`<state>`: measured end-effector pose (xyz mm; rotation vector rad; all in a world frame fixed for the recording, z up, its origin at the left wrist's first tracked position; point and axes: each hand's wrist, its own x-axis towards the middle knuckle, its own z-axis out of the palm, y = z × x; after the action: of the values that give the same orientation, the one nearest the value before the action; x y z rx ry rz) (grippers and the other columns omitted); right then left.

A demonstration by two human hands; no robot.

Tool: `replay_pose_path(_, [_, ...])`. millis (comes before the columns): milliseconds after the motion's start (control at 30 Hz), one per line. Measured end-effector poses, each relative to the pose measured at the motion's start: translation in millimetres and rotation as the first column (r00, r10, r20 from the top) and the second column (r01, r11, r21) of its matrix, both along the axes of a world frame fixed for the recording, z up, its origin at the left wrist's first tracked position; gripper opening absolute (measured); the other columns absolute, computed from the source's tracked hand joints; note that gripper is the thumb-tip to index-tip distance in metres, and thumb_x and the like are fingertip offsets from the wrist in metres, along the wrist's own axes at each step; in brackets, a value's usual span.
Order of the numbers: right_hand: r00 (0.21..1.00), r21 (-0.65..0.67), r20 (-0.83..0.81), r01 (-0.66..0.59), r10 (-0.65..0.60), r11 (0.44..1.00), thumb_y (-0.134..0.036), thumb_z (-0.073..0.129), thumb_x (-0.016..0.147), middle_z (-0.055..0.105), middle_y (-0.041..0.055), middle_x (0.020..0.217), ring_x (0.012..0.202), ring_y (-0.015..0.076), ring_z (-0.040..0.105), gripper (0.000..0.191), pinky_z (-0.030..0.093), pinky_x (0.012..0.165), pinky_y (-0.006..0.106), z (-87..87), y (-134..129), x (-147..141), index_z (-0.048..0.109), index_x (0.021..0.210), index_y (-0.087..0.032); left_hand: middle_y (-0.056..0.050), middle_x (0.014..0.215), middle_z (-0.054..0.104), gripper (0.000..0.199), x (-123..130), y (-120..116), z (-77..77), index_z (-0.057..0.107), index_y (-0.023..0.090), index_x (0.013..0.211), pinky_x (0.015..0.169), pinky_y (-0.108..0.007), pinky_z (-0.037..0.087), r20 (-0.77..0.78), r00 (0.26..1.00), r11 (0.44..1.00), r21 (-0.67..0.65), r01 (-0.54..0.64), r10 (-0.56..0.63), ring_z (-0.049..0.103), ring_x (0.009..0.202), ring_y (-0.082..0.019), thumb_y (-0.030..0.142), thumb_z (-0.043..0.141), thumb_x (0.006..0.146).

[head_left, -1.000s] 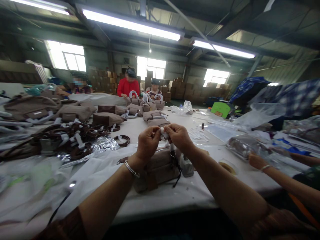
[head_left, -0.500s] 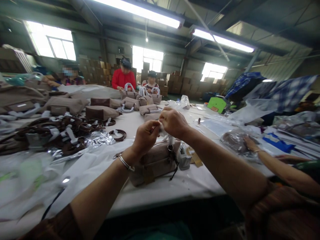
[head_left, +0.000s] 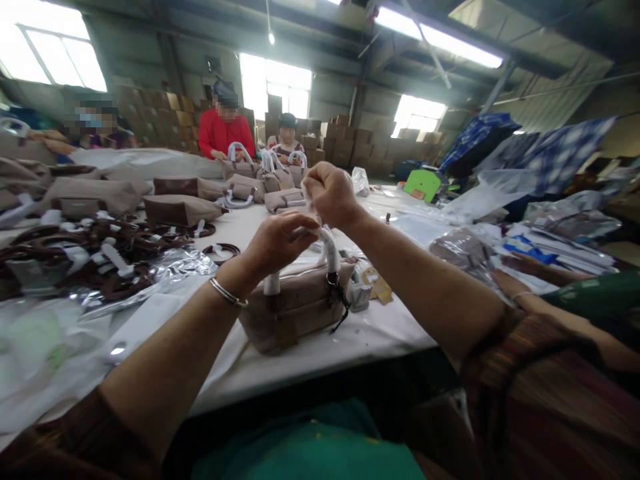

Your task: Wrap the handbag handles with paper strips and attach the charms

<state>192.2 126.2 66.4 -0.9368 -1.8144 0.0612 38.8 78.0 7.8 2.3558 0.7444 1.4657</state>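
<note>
A taupe handbag [head_left: 300,307] stands on the white table in front of me, its handle [head_left: 330,248] wrapped in white material. At the top of the handle is my left hand [head_left: 283,241], its fingers bent and close together around the wrapping. My right hand [head_left: 331,193] is raised just above and beyond it, fingers pinched on a bit of white wrapping [head_left: 306,192]. A black tassel [head_left: 341,300] hangs from the bag's right side. Beside the bag sits a small grey container [head_left: 359,293] near brown tags [head_left: 379,285].
Brown straps [head_left: 75,257] lie heaped at the left, with taupe bags [head_left: 93,197] behind. People work across the table, one in red [head_left: 225,130]. At the right, another person's hands [head_left: 515,283] are near a plastic-covered bag [head_left: 463,248]. A green object [head_left: 423,185] stands farther back.
My right hand has risen away from my left hand, pulling the white material upward. My left fingers have spread somewhat over the handle. The view has shifted, and the neighbour's hands have moved off the plastic-covered bag.
</note>
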Motion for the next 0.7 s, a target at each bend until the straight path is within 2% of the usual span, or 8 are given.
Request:
replay_pose_path(133, [0.999,0.013,-0.052,0.002,-0.002,1.000,-0.030,0.045,0.095,0.052,-0.0009,0.078,0.085,0.0134,0.058,0.024,0.046,0.080,0.030,-10.5,33,10,0.056,0.084,-0.012,-0.005,0.089,0.071,0.021,2,-1,10.9,0.074,0.018,0.090,0.080,-0.031,0.052,-0.102,0.994,0.999,0.012,0.046,-0.044,0.066,0.082,-0.019,0.027,0.075,0.071])
replay_pose_path(200, [0.996,-0.042,-0.083,-0.021,0.017,0.999,-0.032,0.045,0.097,0.051,-0.0006,0.082,0.085,0.0126,0.059,0.024,0.046,0.078,0.029,-18.5,33,18,0.055,0.090,-0.012,-0.005,0.089,0.069,0.018,0,2,14.6,0.074,0.018,0.087,0.082,-0.033,0.053,-0.155,0.986,0.996,0.062,0.071,-0.061,0.065,0.083,-0.019,0.029,0.074,0.073])
replay_pose_path(267, [0.992,-0.091,-0.126,-0.015,0.004,0.996,-0.034,0.044,0.099,0.051,-0.0003,0.083,0.081,0.0111,0.059,0.023,0.047,0.074,0.027,-30.3,15,29,0.054,0.096,-0.014,-0.005,0.090,0.069,0.014,-5,4,15.0,0.074,0.019,0.087,0.084,-0.033,0.053,-0.160,0.986,0.991,0.119,0.057,-0.038,0.065,0.084,-0.018,0.029,0.072,0.077])
replay_pose_path(367, [0.971,-0.149,-0.175,0.141,-0.166,0.979,-0.036,0.044,0.098,0.054,-0.0001,0.077,0.071,0.0116,0.058,0.022,0.048,0.068,0.025,-64.0,-40,50,0.056,0.094,-0.017,-0.007,0.099,0.069,0.022,-14,-2,5.9,0.072,0.019,0.100,0.084,-0.034,0.055,-0.095,0.991,0.981,0.177,-0.073,0.091,0.065,0.088,-0.019,0.028,0.071,0.079])
replay_pose_path(500, [0.915,-0.253,-0.098,0.357,-0.391,0.899,-0.041,0.054,0.091,0.064,0.0041,0.080,0.073,0.0173,0.059,0.023,0.050,0.071,0.030,-138.3,-107,77,0.061,0.088,-0.019,-0.012,0.112,0.066,0.038,-18,-42,-31.8,0.067,0.019,0.115,0.098,-0.044,0.050,0.082,0.917,0.853,0.342,-0.393,0.390,0.061,0.105,-0.026,0.021,0.072,0.078])
replay_pose_path(567, [0.915,-0.334,-0.069,0.354,-0.397,0.873,-0.041,0.057,0.088,0.067,0.0081,0.093,0.080,0.0198,0.062,0.028,0.051,0.072,0.031,-171.1,-122,85,0.063,0.101,-0.018,-0.012,0.110,0.067,0.040,-8,-68,-60.2,0.066,0.020,0.117,0.097,-0.043,0.050,0.152,0.895,0.831,0.335,-0.445,0.418,0.062,0.105,-0.026,0.016,0.071,0.077])
replay_pose_path(633, [0.929,-0.399,-0.055,0.316,-0.367,0.861,-0.042,0.058,0.087,0.068,0.0104,0.101,0.083,0.0205,0.064,0.037,0.052,0.074,0.032,-190.9,-124,88,0.062,0.114,-0.017,-0.009,0.105,0.069,0.040,10,-88,-89.4,0.064,0.022,0.118,0.086,-0.035,0.056,0.033,0.956,0.949,0.111,-0.295,0.293,0.066,0.095,-0.022,0.015,0.067,0.080])
replay_pose_path(700, [0.940,-0.431,-0.052,0.283,-0.337,0.857,-0.042,0.056,0.089,0.069,0.0101,0.100,0.084,0.0205,0.064,0.036,0.051,0.077,0.032,-198.1,-118,90,0.063,0.115,-0.017,-0.010,0.106,0.069,0.036,31,-97,-113.8,0.063,0.020,0.118,0.073,-0.030,0.059,-0.050,0.984,0.957,-0.231,-0.177,0.170,0.069,0.087,-0.021,0.018,0.065,0.082])
